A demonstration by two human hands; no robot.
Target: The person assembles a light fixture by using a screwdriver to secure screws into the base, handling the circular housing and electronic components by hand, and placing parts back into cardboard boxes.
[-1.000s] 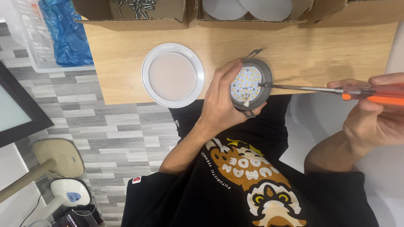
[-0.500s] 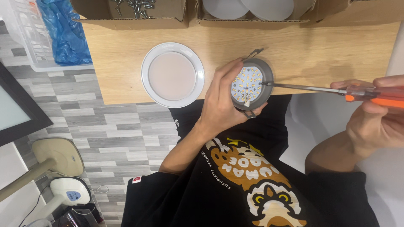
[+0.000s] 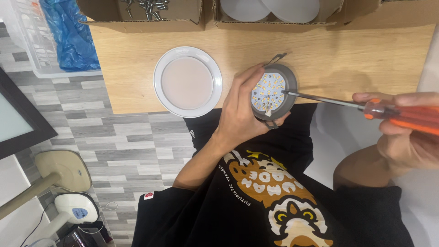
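left hand was clamped around a round grey metal downlight housing, thumb and fingers wrapped on its rim, held just off the near edge of the light wooden worktop, toward its middle. inside the housing a white disc of small yellow led chips faced up, thin white wires at its lower part. wire spring clips stuck out at top and bottom of the housing. right hand was closed tight on the orange handle of a long thin-shafted screwdriver, beyond the worktop's right near corner; the metal tip touched the right side of the led disc. round white-rimmed lamp cover with a pale pinkish diffuser lay flat at the near edge, left of the housing, apart from it. along the far edge sat an open cardboard box of dark screws and an open cardboard box of white round discs. blue plastic bag lay past the left edge.
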